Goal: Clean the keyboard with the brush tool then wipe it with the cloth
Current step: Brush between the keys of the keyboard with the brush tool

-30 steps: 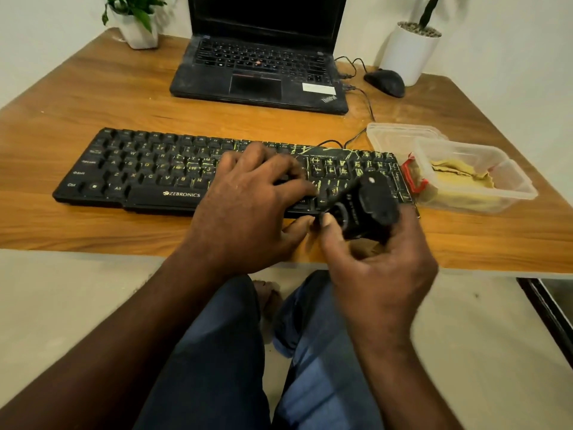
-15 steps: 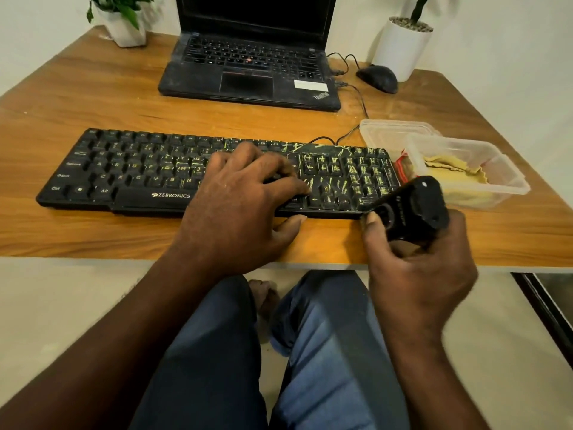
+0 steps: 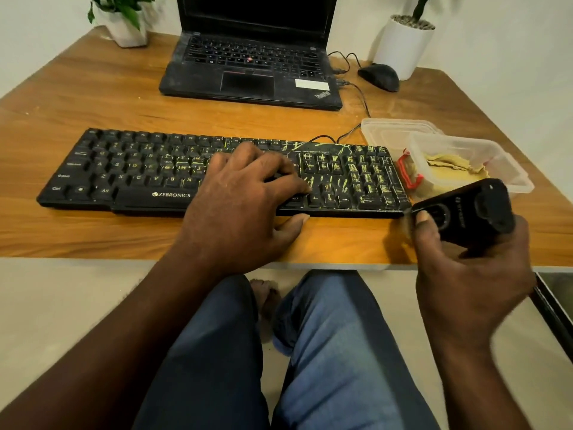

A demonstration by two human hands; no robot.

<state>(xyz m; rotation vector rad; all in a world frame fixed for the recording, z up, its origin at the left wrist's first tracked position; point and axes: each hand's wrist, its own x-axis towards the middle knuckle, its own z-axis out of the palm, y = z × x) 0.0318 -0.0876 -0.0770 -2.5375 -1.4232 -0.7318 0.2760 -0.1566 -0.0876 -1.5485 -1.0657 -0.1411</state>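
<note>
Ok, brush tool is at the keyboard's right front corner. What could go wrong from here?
1. The brush tool in the right hand could flick the yellow grime off the right end of the keyboard into the open container beside it, soiling the cloth.
2. The left hand covers the middle keys, so that patch may go unbrushed.

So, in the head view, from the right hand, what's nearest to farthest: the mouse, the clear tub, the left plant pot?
1. Clear tub, just beyond the right hand.
2. Mouse, back right.
3. Left plant pot, far back-left corner.
</note>
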